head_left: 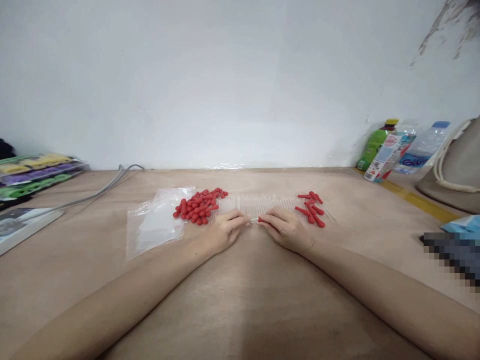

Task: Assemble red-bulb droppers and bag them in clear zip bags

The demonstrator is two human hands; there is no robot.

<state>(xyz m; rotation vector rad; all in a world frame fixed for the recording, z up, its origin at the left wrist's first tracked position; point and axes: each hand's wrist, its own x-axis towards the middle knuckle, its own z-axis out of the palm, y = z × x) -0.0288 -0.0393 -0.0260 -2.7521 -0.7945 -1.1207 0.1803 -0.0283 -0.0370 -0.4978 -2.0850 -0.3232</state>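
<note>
My left hand (228, 227) is closed in a pinch on a thin clear dropper tube (254, 220) near the middle of the table. At the tube's right end, my right hand (285, 227) pinches a red rubber dropper bulb (260, 219), mostly covered by the fingers. Whether the tube sits inside the bulb I cannot tell. Behind both hands lies a row of clear tubes (258, 204), side by side. A heap of red bulbs (197, 206) is left of the row. Several more red bulbs (310, 210) rest on its right end, some apparently fitted on tubes.
Clear zip bags (157, 220) lie flat at left, near a grey cable (101, 190), a white power strip (33, 227) and colourful packs (37, 170). Bottles (423, 145), a beige container (457, 165) and a blurred dark object (453, 255) are at right. A white wall (240, 90) stands behind.
</note>
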